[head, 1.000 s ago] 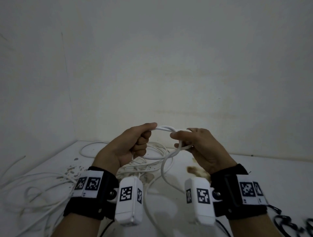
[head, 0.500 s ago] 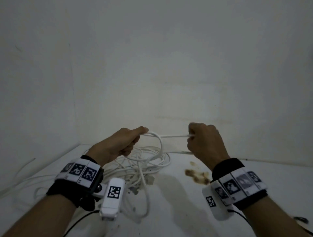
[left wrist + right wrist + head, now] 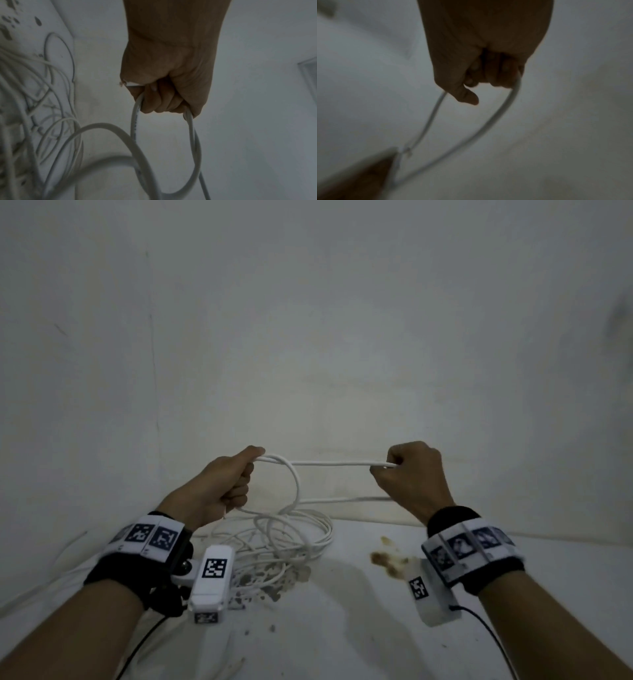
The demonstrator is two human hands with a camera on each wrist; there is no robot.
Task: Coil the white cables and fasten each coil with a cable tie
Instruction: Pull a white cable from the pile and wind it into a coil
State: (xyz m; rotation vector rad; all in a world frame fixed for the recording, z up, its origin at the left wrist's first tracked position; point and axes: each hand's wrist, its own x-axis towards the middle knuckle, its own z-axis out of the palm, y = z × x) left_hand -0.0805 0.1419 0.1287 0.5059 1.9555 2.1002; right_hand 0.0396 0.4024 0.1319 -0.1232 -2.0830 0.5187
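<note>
White cable (image 3: 337,463) runs in a taut, nearly level line between the two hands, held up in the air above the bench (image 3: 342,628) and in front of a pale wall (image 3: 308,320). The left hand (image 3: 219,486) is closed into a fist around one end of that span, thumb on top; in the left wrist view its fingers (image 3: 161,100) curl round the cable, and a loop (image 3: 192,155) hangs down from the fist. In the head view that loop (image 3: 297,487) drops from the left fist and bends back toward the pile below. The right hand (image 3: 412,474) is also curled, gripping the other end of the span between thumb and bent fingers; the right wrist view is dim and blurred, yet it shows the cable (image 3: 503,109) leaving the hand on both sides of the fingers (image 3: 498,73). A second stretch of the same cable (image 3: 342,499) runs lower down, roughly level, from beneath the right hand toward the loop. On the bench, below and between the hands, lies a loose heap of white cables (image 3: 291,539) in overlapping rings, not fastened. Just right of the heap is a brown stain (image 3: 387,559), and dark flecks (image 3: 270,594) mark the surface near the heap's front edge. Each wrist carries a black band with white marker tags (image 3: 150,537) and a small white camera block (image 3: 212,578).
</note>
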